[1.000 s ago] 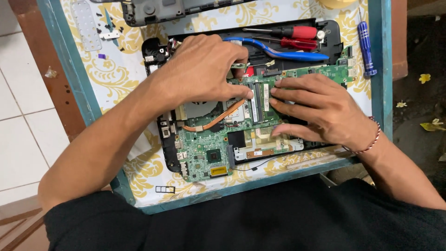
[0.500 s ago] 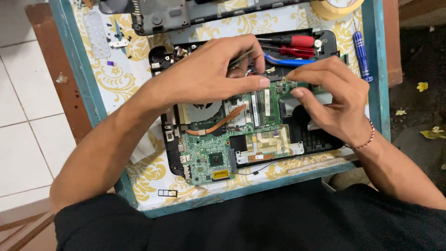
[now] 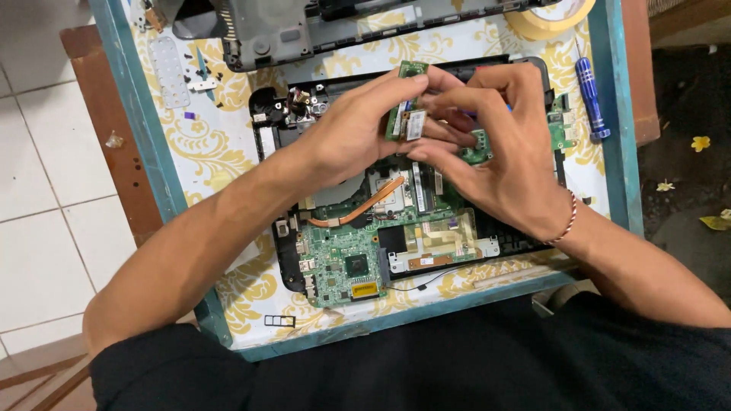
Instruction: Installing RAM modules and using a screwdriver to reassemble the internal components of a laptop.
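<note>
both hands raised over the opened laptop: left hand and right hand pinching a small green circuit card; blue screwdriver at three o'clock.

Table, teal rim, yellow-patterned top: opened laptop base at centre, grey cover at far edge, blue screwdriver and tape roll at right.

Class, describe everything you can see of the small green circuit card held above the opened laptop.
The small green circuit card is a thin rectangular board with a white label on its face and dark components. It is lifted clear of the laptop motherboard, tilted nearly on edge. The left hand pinches it from the left; fingers of the right hand touch its right side. Its lower end is hidden by fingers.
</note>
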